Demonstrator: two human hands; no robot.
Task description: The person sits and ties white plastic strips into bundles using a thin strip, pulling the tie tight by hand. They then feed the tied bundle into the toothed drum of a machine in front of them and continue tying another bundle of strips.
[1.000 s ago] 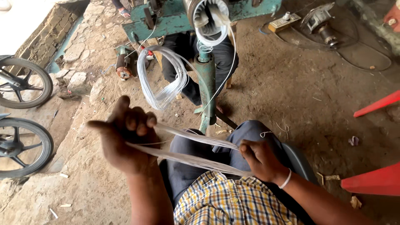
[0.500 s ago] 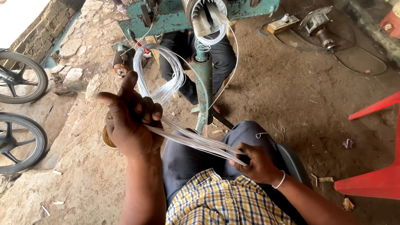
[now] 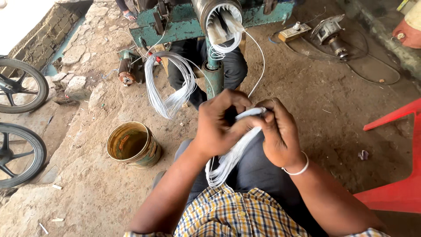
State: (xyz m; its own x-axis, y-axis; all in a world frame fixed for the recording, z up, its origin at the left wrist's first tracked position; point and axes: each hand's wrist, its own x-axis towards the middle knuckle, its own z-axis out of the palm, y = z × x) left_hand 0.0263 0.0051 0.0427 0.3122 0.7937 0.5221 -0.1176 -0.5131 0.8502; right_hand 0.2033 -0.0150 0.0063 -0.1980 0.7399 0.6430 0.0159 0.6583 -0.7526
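My left hand and my right hand meet in front of my chest, both closed on a bundle of thin white wire. The bundle hangs down from my fingers in a loop over my lap. A single strand runs up from my hands to a round metal motor stator clamped on a green stand. Another coil of white wire hangs from the stand's left side. A person in dark trousers sits behind the stand.
An open rusty tin can stands on the dirt floor at my left. Two wheels are at the far left. A red plastic chair is at my right. A small motor with a cable lies at the back right.
My hands were apart with the wire stretched between them. My left hand has swung in to meet the right, and the wire now hangs folded in a loop.
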